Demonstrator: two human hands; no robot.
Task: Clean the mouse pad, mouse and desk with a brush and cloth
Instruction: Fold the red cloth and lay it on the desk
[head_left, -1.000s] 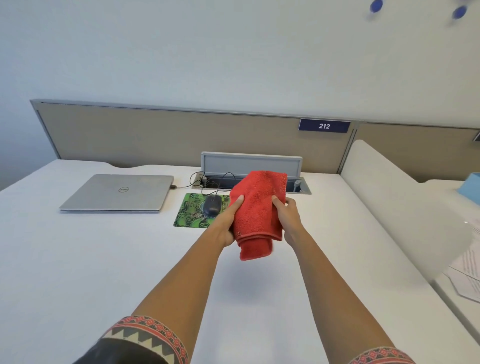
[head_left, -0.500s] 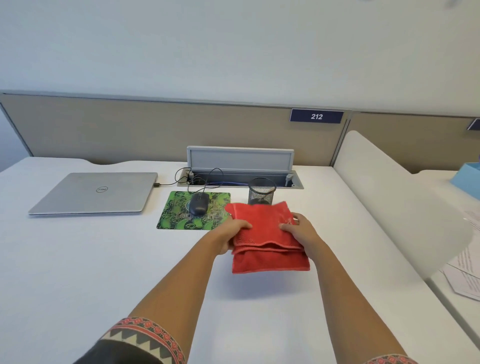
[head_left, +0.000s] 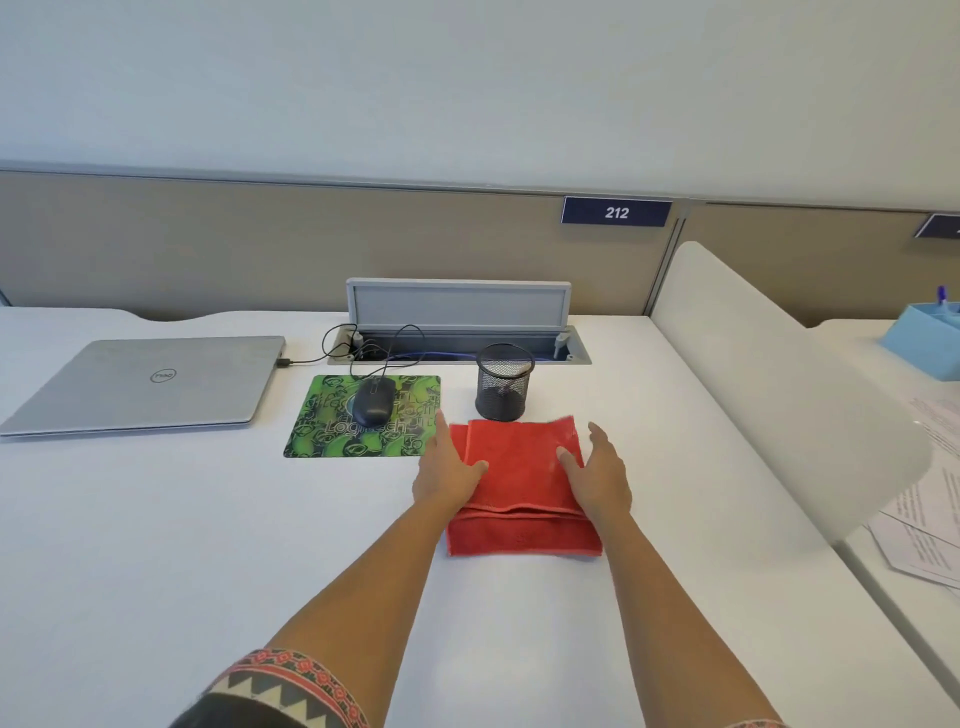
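Observation:
A folded red cloth (head_left: 519, 467) lies flat on the white desk (head_left: 208, 545), just in front of a black mesh pen cup (head_left: 504, 382). My left hand (head_left: 449, 470) rests with straight fingers on the cloth's left edge. My right hand (head_left: 597, 473) lies flat on its right side. Left of the cloth is a green patterned mouse pad (head_left: 332, 436) with a black wired mouse (head_left: 373, 401) on it. No brush is in sight.
A closed silver laptop (head_left: 150, 382) sits at the left. An open grey cable box (head_left: 457, 322) stands behind the mouse pad. A white divider (head_left: 779, 384) bounds the desk on the right, with papers (head_left: 930, 519) and a blue box (head_left: 922, 343) beyond it.
The cloth went from held up in both hands down onto the desk, folded flat. Both hands have let go of their grip and now lie flat on it.

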